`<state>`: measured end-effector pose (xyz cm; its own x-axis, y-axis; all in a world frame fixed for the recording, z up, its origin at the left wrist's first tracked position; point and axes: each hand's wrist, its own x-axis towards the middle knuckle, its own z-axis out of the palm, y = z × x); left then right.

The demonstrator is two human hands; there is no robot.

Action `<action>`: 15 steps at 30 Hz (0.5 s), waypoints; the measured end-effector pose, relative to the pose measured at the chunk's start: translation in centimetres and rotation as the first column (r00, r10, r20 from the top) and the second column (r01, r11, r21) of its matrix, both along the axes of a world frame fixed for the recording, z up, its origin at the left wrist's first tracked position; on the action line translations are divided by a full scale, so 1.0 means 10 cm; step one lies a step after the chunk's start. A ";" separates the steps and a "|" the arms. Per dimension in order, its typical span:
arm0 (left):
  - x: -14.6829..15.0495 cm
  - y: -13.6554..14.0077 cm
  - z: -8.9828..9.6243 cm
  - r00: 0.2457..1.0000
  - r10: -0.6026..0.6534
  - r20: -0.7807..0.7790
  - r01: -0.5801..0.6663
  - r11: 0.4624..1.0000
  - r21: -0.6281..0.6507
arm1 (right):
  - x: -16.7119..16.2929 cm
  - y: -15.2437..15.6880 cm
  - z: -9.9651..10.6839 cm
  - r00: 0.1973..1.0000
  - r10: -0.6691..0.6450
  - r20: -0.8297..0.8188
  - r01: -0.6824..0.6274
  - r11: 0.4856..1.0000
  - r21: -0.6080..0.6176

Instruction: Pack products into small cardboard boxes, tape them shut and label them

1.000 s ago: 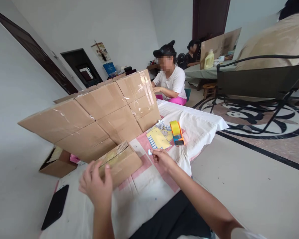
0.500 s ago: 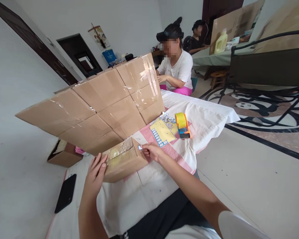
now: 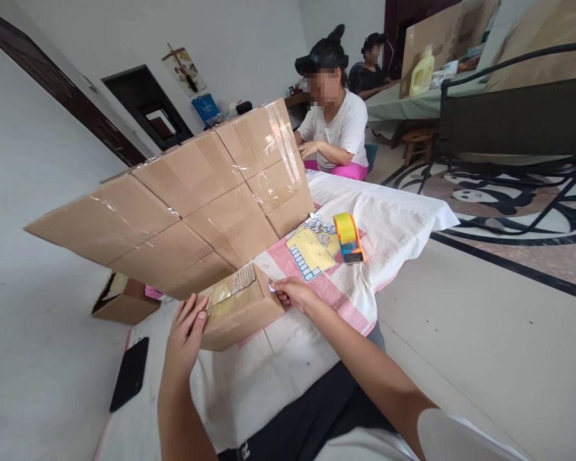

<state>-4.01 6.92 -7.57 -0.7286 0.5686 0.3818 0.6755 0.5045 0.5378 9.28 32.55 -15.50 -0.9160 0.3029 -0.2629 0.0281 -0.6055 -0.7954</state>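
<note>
A small brown cardboard box (image 3: 244, 307), taped along its top, lies on the cloth-covered table before me. My left hand (image 3: 188, 323) grips its left end, fingers over the top edge and thumb along the near side. At the opposite end, my right hand (image 3: 292, 294) pinches a small white sticker (image 3: 271, 287) against or very near the box's end face; whether it is stuck there I cannot tell. Beyond the hands lies an orange tape dispenser (image 3: 349, 238) with a yellow roll.
Stacked taped boxes (image 3: 196, 205) form a wall behind the small box. A black phone (image 3: 130, 374) lies at left, near an open carton (image 3: 125, 301). A person in a white shirt (image 3: 338, 128) sits across the table; another person (image 3: 372, 67) sits farther back.
The white sticker in my right hand has tipped slightly downward at the box's end. My left hand keeps its hold on the box. The whole view has shifted a little.
</note>
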 end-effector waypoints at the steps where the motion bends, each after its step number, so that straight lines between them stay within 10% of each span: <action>1: 0.00 0.00 0.00 1.000 -0.002 -0.002 0.002 1.000 0.000 | 0.00 0.00 0.00 1.000 0.000 0.000 0.000 1.000 0.001; 15: 0.03 0.02 0.01 1.000 0.002 -0.012 -0.002 1.000 0.023 | 0.02 0.00 0.03 1.000 -0.002 0.014 0.001 0.999 0.035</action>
